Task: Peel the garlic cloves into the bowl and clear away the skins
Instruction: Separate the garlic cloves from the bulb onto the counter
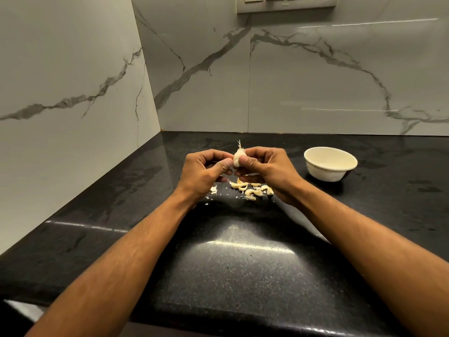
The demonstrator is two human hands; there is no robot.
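A white garlic bulb piece (239, 154) with a papery tip sticking up is held above the counter. My left hand (203, 171) and my right hand (267, 170) both pinch it between thumbs and fingers. Under the hands, several pale garlic cloves (252, 189) lie in a loose pile on the black counter. Small scraps of white skin (213, 189) lie just left of the pile. A cream bowl (329, 164) stands to the right of my right hand; I see nothing inside it.
The black speckled counter (238, 263) runs into a corner formed by marble-patterned walls (315, 81) at the left and back. A switch plate (286, 3) is on the back wall. The counter's front edge is near the bottom of the view.
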